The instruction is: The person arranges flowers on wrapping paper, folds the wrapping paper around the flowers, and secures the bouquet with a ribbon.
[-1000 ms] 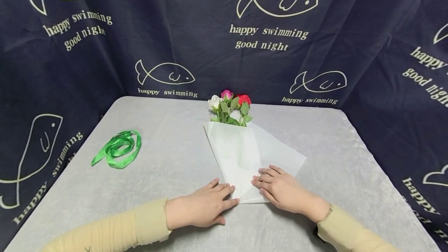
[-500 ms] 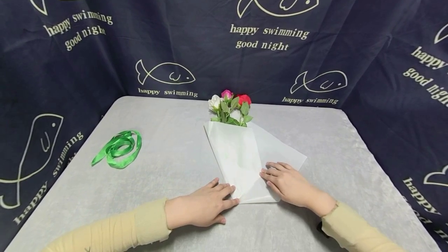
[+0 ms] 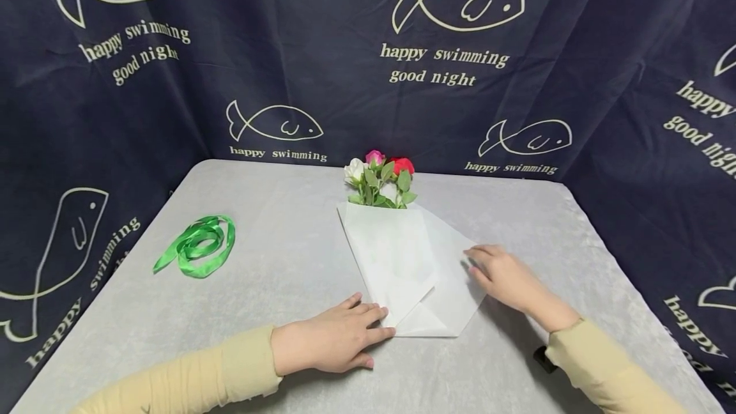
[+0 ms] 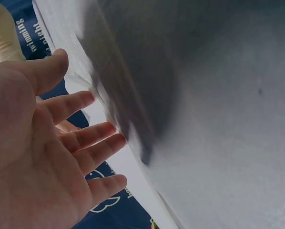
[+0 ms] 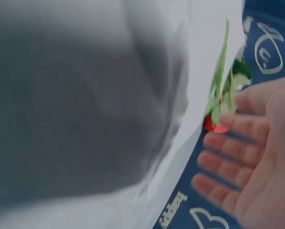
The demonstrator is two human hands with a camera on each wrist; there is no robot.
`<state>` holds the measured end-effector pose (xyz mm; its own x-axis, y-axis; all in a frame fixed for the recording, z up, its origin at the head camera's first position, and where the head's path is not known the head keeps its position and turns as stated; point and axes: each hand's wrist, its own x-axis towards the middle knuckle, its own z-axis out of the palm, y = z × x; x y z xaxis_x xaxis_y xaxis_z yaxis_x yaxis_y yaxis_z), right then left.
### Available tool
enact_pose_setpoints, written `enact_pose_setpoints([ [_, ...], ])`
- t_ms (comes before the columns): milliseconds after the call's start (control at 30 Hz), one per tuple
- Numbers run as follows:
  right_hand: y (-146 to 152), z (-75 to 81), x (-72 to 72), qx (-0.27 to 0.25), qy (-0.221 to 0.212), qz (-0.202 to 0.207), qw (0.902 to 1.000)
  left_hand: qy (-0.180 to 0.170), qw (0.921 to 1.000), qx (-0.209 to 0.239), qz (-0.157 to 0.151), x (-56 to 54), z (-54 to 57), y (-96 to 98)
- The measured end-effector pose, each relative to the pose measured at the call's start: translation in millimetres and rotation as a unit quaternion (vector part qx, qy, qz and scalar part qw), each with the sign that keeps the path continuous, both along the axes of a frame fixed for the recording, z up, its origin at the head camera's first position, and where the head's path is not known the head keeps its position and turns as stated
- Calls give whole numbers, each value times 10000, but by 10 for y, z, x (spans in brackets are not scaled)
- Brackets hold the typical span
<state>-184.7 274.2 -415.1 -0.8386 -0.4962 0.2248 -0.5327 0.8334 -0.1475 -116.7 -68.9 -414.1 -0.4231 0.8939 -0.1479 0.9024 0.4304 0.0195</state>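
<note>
White translucent paper sheet (image 3: 391, 254), folded over the lower part of a bunch of white, pink and red roses (image 3: 386, 172), lies on grey tablecloth (image 3: 276, 235). Left hand (image 3: 339, 340): palm down, fingers spread, fingertips at sheet's lower left edge. Right hand (image 3: 508, 280): fingers extended, ungripping, at right corner; contact unclear.

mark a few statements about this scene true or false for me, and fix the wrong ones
1. The ribbon lies left of the paper. True.
2. The ribbon is tied round the paper. False: it lies loose on the table.
3. The flowers stick out past the paper's far end. True.
4. All three blooms are red. False: one is white, one pink, one red.
5. The left hand touches the paper. True.
</note>
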Motion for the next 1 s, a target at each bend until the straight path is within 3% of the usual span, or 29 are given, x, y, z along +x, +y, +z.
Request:
enact_pose_setpoints([
  [133, 142, 69, -81, -79, -500, -899, 9947, 20, 10000, 14, 53, 3, 3, 9],
  [300, 297, 30, -164, -218, -979, -1436, 9845, 3, 9999, -48, 93, 0, -6, 18],
  [800, 500, -56, -277, -595, -1949, -1980, 9588, 259, 9996, 38, 51, -5, -34, 52],
  [1000, 468, -25, -285, -810, -1965, -1876, 9590, 321, 9995, -5, 58, -9, -37, 62],
])
